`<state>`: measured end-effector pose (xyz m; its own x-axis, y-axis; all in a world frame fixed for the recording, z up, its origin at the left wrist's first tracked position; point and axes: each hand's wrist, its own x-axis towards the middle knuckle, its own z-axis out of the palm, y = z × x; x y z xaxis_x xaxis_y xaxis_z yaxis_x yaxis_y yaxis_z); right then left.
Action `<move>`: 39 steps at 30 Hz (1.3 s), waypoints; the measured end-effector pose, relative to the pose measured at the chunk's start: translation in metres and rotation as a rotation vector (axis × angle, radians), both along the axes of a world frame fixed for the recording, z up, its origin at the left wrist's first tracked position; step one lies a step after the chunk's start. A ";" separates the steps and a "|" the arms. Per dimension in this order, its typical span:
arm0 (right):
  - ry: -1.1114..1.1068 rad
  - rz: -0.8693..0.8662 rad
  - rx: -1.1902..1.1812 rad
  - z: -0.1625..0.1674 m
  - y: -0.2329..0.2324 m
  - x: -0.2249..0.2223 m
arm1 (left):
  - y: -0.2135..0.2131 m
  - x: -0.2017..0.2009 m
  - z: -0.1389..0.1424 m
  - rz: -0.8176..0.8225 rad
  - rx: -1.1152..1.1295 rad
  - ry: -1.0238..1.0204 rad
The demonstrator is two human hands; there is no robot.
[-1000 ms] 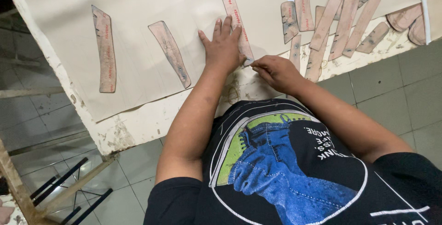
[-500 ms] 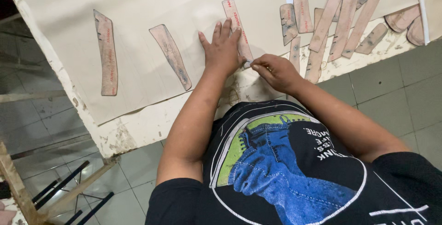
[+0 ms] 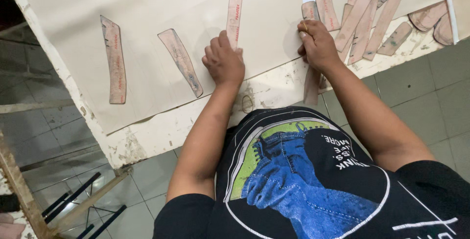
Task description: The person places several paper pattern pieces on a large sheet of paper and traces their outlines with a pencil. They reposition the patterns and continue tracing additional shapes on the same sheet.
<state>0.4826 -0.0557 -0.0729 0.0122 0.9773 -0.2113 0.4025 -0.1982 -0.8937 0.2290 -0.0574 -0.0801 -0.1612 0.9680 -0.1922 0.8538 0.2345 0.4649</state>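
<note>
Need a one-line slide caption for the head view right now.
Left hand pins a strip template to the beige sheet; right hand works beside it.

Evenly and fairly brightly lit from overhead, soft and diffuse; pale sheet (image 3: 161,19) on the far side a little washed out, without hard glare. Faint, soft-edged shadows beside the left hand (image 3: 224,63) and right hand (image 3: 317,43). Dimmer at near left over the floor (image 3: 58,136). Mostly sharp, slight softness on the hands, mild wide-angle stretch toward the edges
</note>
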 end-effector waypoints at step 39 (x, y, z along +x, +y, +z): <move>-0.253 0.169 0.069 -0.021 0.018 -0.028 | 0.023 0.014 -0.011 -0.354 0.117 -0.195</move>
<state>0.4548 -0.0374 -0.0940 -0.1078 0.9820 -0.1551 0.6359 -0.0518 -0.7700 0.2429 -0.0342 -0.0913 0.2140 0.9742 -0.0718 0.7653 -0.1215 0.6321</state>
